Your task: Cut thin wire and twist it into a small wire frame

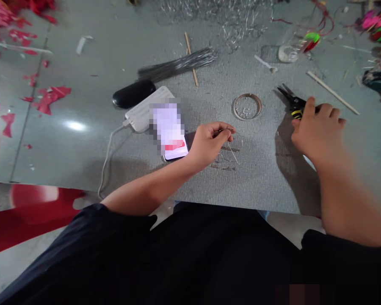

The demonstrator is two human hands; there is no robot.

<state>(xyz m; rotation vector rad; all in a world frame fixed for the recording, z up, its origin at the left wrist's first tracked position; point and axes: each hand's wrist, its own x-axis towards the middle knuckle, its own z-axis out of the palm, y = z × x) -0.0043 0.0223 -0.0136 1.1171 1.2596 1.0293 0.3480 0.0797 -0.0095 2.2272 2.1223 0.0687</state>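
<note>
My left hand (211,142) is closed in a pinch on a thin piece of wire (233,153), whose end slants down toward the table. A few more thin wire bits (227,160) lie under and beside the fingertips. Off to the right, my right hand (320,127) is wrapped over the handles of black and yellow pliers (294,103). Their jaws point up and left, slightly apart, and the palm hides most of the handles. Between the two hands sits a round ring-shaped holder (247,106) with small clear bits inside.
Left of my left hand, a lit phone (173,131) leans on a white power bank (146,112) with a cable, by a black case (133,94). Behind are a wire bundle (178,64), a tangled wire heap (216,12) and a clear bottle (288,48). Red scraps (52,98) litter the left.
</note>
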